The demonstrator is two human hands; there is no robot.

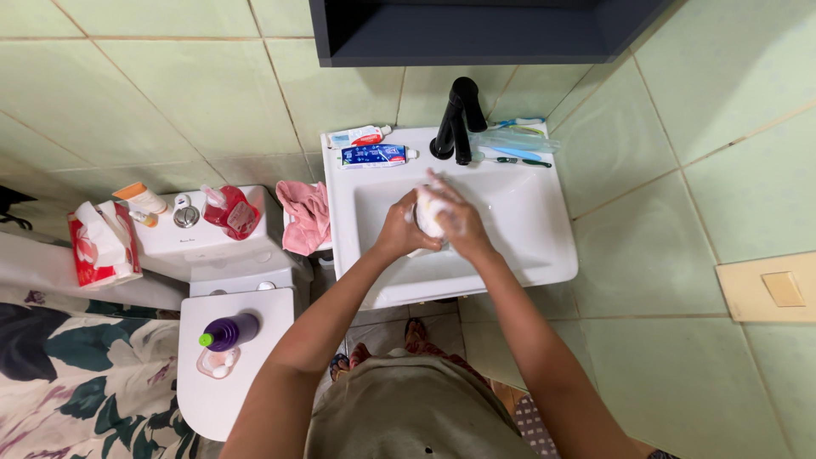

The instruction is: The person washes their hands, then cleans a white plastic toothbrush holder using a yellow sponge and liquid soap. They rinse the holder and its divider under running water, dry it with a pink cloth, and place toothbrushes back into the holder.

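Nearest, my own body: I look straight down over a grey shirt [408,408]; both forearms reach forward over the white sink [544,255].
Toilet lid, near left: a purple bottle with a green cap [228,331] lies on its side on the closed white lid [212,399], just beside a small clear dish [217,364] whose contents I cannot make out.
Left hand: my left hand [401,231] cups the white soapy lump [427,212] from the left; its fingers are curled round the lump, pressed close together.
Right hand: my right hand [455,217] lies over the lump from the right, fingers laid flat and together across the top, covered in lather.
Where the lump is: held between both palms, above the middle of the basin, in front of the black tap [459,119].
Doing it well, my judgement: keep both hands low over the basin so that lather drips inside, and keep the grip closed, since a wet lump slips easily.
Basin contents: apart from my hands I see nothing lying in it; whether water runs I cannot tell.
Cistern top, left: a red pouch with a spout [231,211], a small tube [140,197] and a red tissue pack [100,242] beside it.
Between cistern and sink: a pink cloth [306,217] hangs.
Sink's back ledge: two toothpaste tubes [374,155] left of the tap, toothbrushes [514,140] right of it.
Farthest: a dark shelf [476,34] on the green tiled wall.
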